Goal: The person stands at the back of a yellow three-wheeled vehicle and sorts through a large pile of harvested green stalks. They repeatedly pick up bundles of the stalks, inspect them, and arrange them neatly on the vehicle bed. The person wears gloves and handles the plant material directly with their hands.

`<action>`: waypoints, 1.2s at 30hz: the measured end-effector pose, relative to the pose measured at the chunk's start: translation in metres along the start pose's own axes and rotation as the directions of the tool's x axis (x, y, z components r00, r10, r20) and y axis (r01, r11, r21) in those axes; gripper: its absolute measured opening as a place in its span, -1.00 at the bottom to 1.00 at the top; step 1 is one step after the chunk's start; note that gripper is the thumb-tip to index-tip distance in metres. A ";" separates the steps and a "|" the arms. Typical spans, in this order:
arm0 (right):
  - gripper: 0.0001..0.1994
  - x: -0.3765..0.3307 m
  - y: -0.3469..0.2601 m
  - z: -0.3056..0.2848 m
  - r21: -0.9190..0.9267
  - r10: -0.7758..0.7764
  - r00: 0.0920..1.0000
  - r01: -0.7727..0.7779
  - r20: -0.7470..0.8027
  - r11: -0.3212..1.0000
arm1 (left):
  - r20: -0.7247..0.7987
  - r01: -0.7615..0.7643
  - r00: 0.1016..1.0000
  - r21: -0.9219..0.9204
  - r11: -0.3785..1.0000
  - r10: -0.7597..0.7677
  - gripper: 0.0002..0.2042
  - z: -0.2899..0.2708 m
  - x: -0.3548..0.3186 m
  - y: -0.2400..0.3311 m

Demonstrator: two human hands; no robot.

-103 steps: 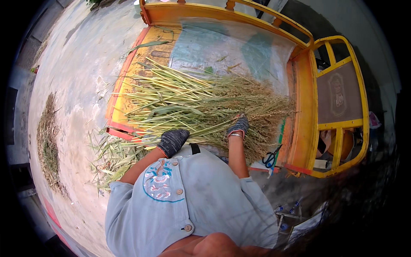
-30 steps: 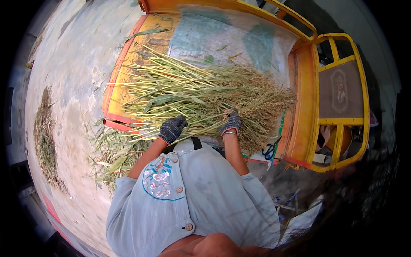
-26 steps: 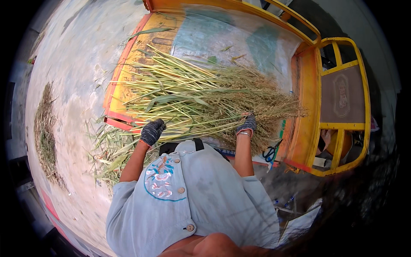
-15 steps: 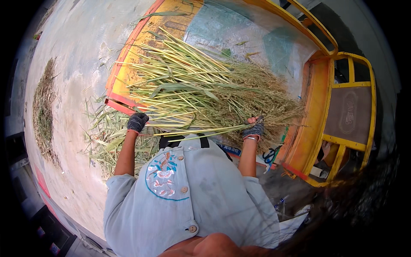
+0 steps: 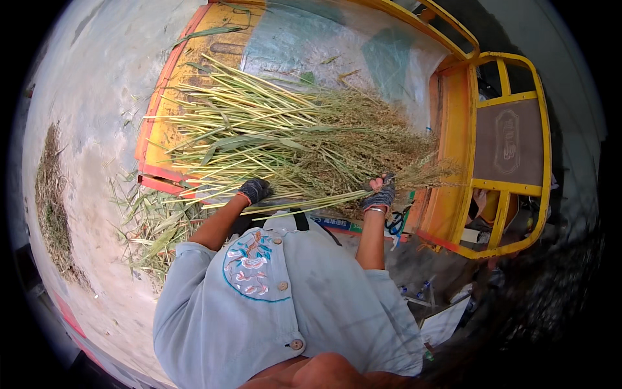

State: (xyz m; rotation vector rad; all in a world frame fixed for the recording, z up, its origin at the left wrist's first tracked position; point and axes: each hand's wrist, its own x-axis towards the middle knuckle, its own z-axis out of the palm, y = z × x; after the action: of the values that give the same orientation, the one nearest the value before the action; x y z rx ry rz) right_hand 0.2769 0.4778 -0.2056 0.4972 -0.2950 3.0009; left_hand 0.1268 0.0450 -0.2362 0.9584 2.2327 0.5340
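Note:
A wide pile of cut broom-like stalks (image 5: 253, 113) lies with pale green stems to the left and bushy brown seed heads (image 5: 363, 126) to the right. My right hand (image 5: 379, 193), in a dark knit glove with bare fingertips, grips a few stalks (image 5: 317, 204) just below their seed heads; their stems run left across my front. My left hand (image 5: 256, 190), gloved too, rests low over the stems at the pile's near side. Its fingers look curled, and what lies under them is hidden.
The pile rests on a yellow cart bed (image 5: 165, 123) with red edges, partly covered by a plastic sheet (image 5: 311, 48). A yellow-framed seat back (image 5: 508, 139) stands at right. Stripped leaves (image 5: 159, 236) and a dry plant heap (image 5: 52, 201) lie on the concrete at left.
My left hand has moved right, from the stem ends toward the middle of the stems. My right hand keeps its grip on the stalks. The whole view has shifted slightly.

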 end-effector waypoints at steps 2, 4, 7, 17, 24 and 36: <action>-0.64 0.011 0.009 0.010 0.007 -0.012 0.999 0.012 0.038 1.000 | -0.204 -0.158 0.965 0.039 0.987 0.163 -0.71 -0.025 -0.007 -0.019; -0.70 0.020 0.032 0.032 -0.078 -0.206 0.916 0.190 -0.343 0.979 | -0.046 0.036 0.997 -0.415 0.909 -0.061 -0.76 -0.091 -0.009 -0.005; -0.71 0.055 0.070 0.045 -0.165 -0.267 0.781 0.211 -0.564 0.964 | -0.412 -0.343 0.874 -0.144 0.928 0.259 -0.80 -0.162 -0.003 0.035; -0.71 0.114 0.194 0.014 -0.336 -0.071 0.575 -0.369 -0.815 0.867 | -0.232 -0.075 0.964 0.217 0.973 0.126 -0.72 -0.173 0.032 0.199; -0.72 0.096 0.134 0.041 -0.145 -0.184 0.380 0.130 -0.907 0.981 | -0.342 -0.079 0.933 0.097 0.992 0.108 -0.71 -0.151 -0.002 0.170; -0.79 0.130 0.189 0.138 -0.046 0.033 0.452 -0.162 -0.891 0.986 | -0.259 0.020 0.966 0.127 0.992 0.013 -0.71 -0.141 0.005 0.186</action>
State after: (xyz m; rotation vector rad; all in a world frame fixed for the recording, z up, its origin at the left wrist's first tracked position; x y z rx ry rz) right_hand 0.1754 0.2720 -0.0677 -1.1655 -0.3972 2.8022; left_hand 0.1173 0.1539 -0.0300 0.9974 2.5292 0.5455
